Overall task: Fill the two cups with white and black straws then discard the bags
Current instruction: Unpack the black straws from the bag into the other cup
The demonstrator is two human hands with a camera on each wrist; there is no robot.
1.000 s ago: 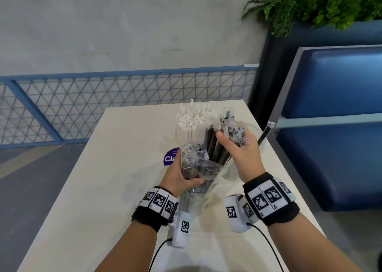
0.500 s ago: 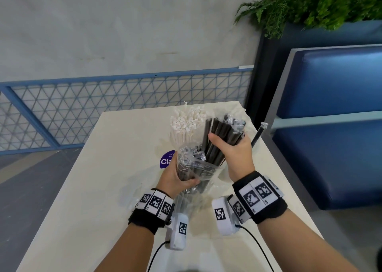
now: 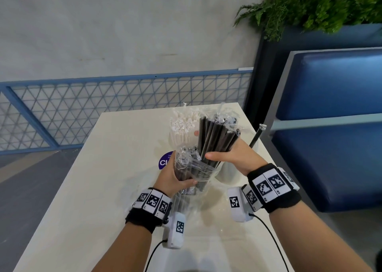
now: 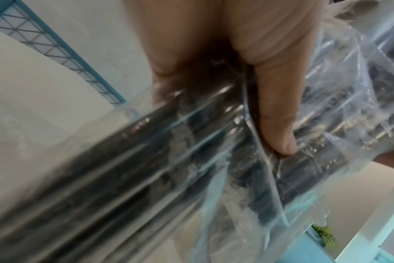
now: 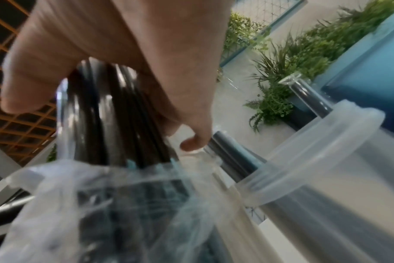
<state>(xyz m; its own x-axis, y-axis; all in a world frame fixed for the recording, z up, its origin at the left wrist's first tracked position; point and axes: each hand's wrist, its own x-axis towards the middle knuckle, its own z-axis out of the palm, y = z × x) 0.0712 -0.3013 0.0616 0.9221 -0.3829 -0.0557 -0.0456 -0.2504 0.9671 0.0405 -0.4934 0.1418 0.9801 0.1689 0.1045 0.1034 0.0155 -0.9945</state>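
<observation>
Hands grip: left clear bag, right black straws; white straws behind.

Black straws in a clear, glinting bag at mid-frame, beside white straws and over a cream counter bearing a purple round sticker with white letters. Black wristbands with black-and-white square code tags low in the frame. Blue triangle-mesh railing at left, blue seat at right, green plant at upper right.
</observation>
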